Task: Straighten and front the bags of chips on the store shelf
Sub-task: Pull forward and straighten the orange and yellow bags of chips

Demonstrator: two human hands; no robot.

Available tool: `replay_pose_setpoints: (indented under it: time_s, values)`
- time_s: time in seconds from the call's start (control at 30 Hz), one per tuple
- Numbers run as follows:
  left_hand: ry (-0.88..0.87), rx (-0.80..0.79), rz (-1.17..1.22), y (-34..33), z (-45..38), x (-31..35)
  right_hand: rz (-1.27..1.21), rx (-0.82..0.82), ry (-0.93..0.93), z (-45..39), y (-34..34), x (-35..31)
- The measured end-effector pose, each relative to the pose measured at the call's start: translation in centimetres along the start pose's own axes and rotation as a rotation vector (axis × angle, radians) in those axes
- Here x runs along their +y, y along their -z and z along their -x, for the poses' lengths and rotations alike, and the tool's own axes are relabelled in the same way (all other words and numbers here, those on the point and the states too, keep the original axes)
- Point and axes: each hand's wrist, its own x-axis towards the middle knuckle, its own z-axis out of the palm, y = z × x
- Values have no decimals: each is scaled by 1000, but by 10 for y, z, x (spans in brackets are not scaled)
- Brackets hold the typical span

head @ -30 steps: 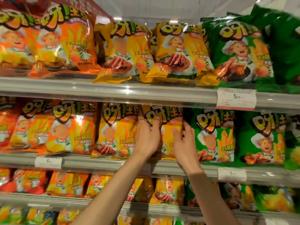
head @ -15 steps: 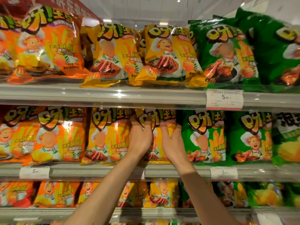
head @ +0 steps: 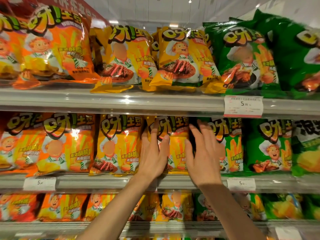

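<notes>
A yellow chip bag (head: 176,135) stands upright on the middle shelf (head: 107,181), between another yellow bag (head: 117,144) and a green bag (head: 230,146). My left hand (head: 154,153) lies flat on the left half of its front, fingers spread and pointing up. My right hand (head: 202,153) has its fingers apart at the bag's right edge, reaching into the dark gap between it and the green bag. Neither hand closes around the bag.
Orange bags (head: 65,144) fill the left of the middle shelf. The top shelf (head: 155,103) holds leaning orange, yellow and green bags, the yellow ones overhanging its edge. Price tags (head: 243,106) clip to the rails. A lower shelf (head: 173,208) carries more bags.
My right hand has slid from the bag's front to its right edge, beside the green bag. My left hand stays pressed on the front. The view has shifted slightly.
</notes>
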Motion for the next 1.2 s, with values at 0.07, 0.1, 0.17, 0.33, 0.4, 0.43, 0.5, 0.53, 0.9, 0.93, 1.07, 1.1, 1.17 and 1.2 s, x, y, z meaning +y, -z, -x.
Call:
replay_pose_setpoints:
  time_s: [0.07,0.1,0.17,0.33,0.4,0.43,0.5,0.53,0.9,0.93,1.07,1.1,1.17,1.2]
  values:
    - [6,-9,-17,-1,0,3,214,85,8,0,4,18]
    - [6,-15,-20,-2,0,3,287,65,-29,0,5,26]
    - [8,-26,-27,-4,-2,1,385,-21,-86,1,4,38]
    - [-5,-6,-45,-10,-4,2,424,-54,-49,-1,-4,47]
    - [-12,0,-44,-13,-3,4,417,-43,-52,-2,-3,50]
    - [-3,-8,-48,-14,-3,5,408,-50,-55,-2,-3,52]
    - [20,-31,-59,-13,-2,8,366,-88,-55,-1,0,55]
    - [28,-49,-55,-11,-2,9,331,-105,-51,-1,3,56]
    - [-48,-52,55,49,49,3,-325,-57,-132,43,37,26]
    - [-34,-43,76,57,56,0,-386,-61,-153,48,35,23]
    - [61,40,142,88,85,-13,-542,-217,-291,73,25,12]
    - [87,55,177,95,90,-18,-537,-244,-303,79,22,7]
    - [125,84,243,108,99,-27,-494,-255,-309,91,21,-2]
    - [137,98,265,114,101,-32,-480,-254,-329,95,20,-7]
